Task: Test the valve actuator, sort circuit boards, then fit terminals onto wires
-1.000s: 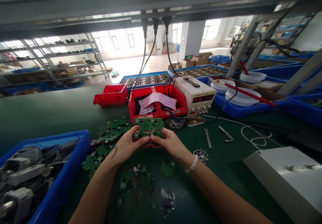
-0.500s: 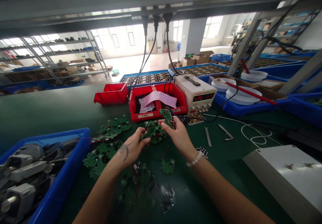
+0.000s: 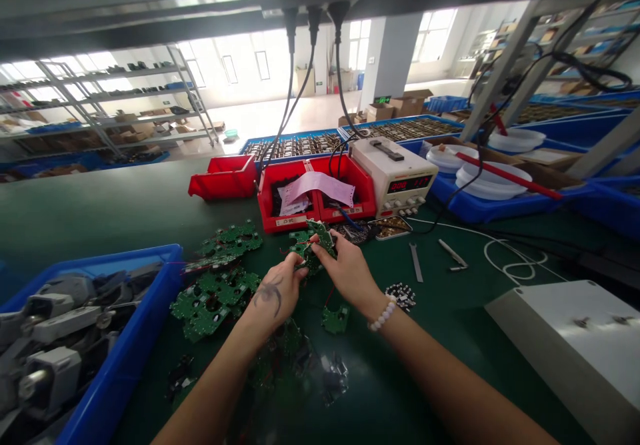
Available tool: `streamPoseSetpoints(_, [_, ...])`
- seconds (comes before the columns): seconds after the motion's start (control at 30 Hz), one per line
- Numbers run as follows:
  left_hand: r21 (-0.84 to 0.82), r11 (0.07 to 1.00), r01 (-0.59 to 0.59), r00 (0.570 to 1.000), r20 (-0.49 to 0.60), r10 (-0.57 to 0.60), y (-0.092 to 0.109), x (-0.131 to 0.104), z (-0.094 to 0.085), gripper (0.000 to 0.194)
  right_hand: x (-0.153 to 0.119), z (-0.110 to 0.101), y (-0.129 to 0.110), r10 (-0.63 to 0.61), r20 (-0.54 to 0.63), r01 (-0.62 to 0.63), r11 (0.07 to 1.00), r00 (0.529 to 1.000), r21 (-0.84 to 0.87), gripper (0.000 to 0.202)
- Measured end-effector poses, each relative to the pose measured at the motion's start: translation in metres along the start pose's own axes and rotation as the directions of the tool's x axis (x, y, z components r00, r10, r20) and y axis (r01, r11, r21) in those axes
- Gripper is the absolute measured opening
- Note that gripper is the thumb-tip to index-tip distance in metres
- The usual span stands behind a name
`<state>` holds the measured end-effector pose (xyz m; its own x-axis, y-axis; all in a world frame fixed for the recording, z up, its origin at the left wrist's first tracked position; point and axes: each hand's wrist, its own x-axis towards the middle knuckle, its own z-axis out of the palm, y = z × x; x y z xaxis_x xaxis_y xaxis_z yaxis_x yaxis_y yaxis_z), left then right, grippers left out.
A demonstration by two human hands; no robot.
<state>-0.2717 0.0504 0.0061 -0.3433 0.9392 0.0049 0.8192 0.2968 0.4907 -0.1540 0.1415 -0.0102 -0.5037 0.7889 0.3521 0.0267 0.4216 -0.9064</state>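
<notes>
a green circuit board [image 3: 325, 235] is being held above the table [image 3: 150, 212], at the clock's centre, by two hands.
its near left edge is being pinched between finger and thumb of the left hand [image 3: 275, 293], while its right side is being clamped between thumb and fingers of the right hand [image 3: 347, 268]; it is presumably being gripped from both sides so that it is being steadied and tilted easily. whether several joined boards are being held cannot be told. more boards [image 3: 215, 302] are being kept piled at eight o'clock, probably for short reach, and a single board [image 3: 335, 320] is being left at five. red bins [image 3: 290, 222] are being lined up at twelve, a power supply [image 3: 395, 165] is being stood at two, and a wrench [image 3: 416, 263] is being kept at three, seemingly to leave the middle free for handling.
</notes>
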Motion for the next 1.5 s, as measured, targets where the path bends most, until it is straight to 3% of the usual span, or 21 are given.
streamPoseSetpoints(0.2, [0.008,0.999,0.037,0.999,-0.015,-0.037,-0.009,0.006,0.003,0.014,-0.017,0.019,-0.008,-0.036,-0.002,0.035,0.989,0.999,-0.141,0.016])
streamPoseSetpoints(0.33, [0.003,1.000,-0.019,0.997,0.068,0.019,-0.019,0.003,-0.019,0.013,-0.018,0.015,-0.014,-0.016,0.092,0.029,0.988,0.996,-0.151,0.018])
streamPoseSetpoints(0.4, [-0.006,0.999,-0.052,0.988,0.148,0.052,-0.022,-0.003,-0.034,0.023,-0.012,0.005,-0.015,0.033,0.199,-0.005,0.990,0.979,-0.140,0.012])
streamPoseSetpoints(0.53, [-0.094,0.992,-0.083,0.975,0.199,0.100,-0.020,-0.011,-0.055,0.068,-0.005,-0.013,-0.014,0.093,0.515,-0.042,0.993,0.852,-0.109,0.004])
streamPoseSetpoints(0.57, [-0.136,0.983,-0.121,0.967,0.210,0.147,-0.018,-0.011,-0.056,0.066,-0.005,-0.015,-0.014,0.102,0.563,-0.055,0.993,0.820,-0.101,0.006])
streamPoseSetpoints(0.67, [-0.164,0.965,-0.204,0.952,0.196,0.235,-0.009,-0.007,-0.054,0.031,-0.006,-0.014,-0.015,0.130,0.628,-0.111,0.991,0.767,-0.070,0.019])
streamPoseSetpoints(0.77, [-0.067,0.986,-0.153,0.985,0.071,0.157,0.000,-0.002,-0.041,0.025,-0.006,-0.008,-0.013,0.197,0.641,-0.209,0.976,0.742,-0.058,0.018])
streamPoseSetpoints(0.87, [0.000,0.998,-0.068,0.997,-0.036,0.068,0.005,0.000,-0.024,0.023,-0.008,0.002,-0.009,0.298,0.599,-0.290,0.950,0.743,-0.114,0.015])
streamPoseSetpoints(0.97, [0.033,0.999,0.026,0.995,-0.100,-0.023,0.001,0.000,-0.015,0.025,-0.015,0.008,-0.010,0.335,0.504,-0.275,0.942,0.796,-0.192,0.016])
streamPoseSetpoints(1.03, [0.010,0.999,0.034,0.997,-0.068,-0.033,-0.008,0.001,-0.017,0.023,-0.018,0.006,-0.015,0.300,0.496,-0.217,0.952,0.815,-0.218,0.007])
streamPoseSetpoints(1.1, [-0.056,0.998,0.011,1.000,-0.003,-0.012,-0.021,0.004,-0.022,0.019,-0.017,-0.001,-0.020,0.234,0.536,-0.147,0.969,0.811,-0.201,0.017])
streamPoseSetpoints(1.17, [-0.154,0.988,0.013,0.999,0.036,-0.007,-0.032,0.009,-0.026,0.019,-0.011,-0.009,-0.019,0.188,0.506,-0.111,0.978,0.842,-0.178,0.024])
streamPoseSetpoints(1.27, [-0.319,0.944,0.086,0.996,0.017,-0.085,-0.041,0.020,-0.019,0.028,0.002,-0.014,-0.001,0.215,0.233,-0.169,0.965,0.948,-0.201,0.023])
streamPoseSetpoints(1.3, [-0.375,0.920,0.112,0.993,0.003,-0.119,-0.042,0.023,-0.014,0.032,0.006,-0.013,0.008,0.242,0.130,-0.212,0.954,0.961,-0.210,0.024])
streamPoseSetpoints(1.37, [-0.486,0.862,0.144,0.985,-0.011,-0.171,-0.040,0.027,-0.004,0.040,0.011,-0.009,0.029,0.297,0.015,-0.289,0.939,0.955,-0.186,0.032])
streamPoseSetpoints(1.5, [-0.657,0.739,0.151,0.979,-0.006,-0.205,-0.036,0.028,0.009,0.048,0.013,-0.001,0.053,0.328,-0.019,-0.329,0.942,0.944,-0.064,0.041])
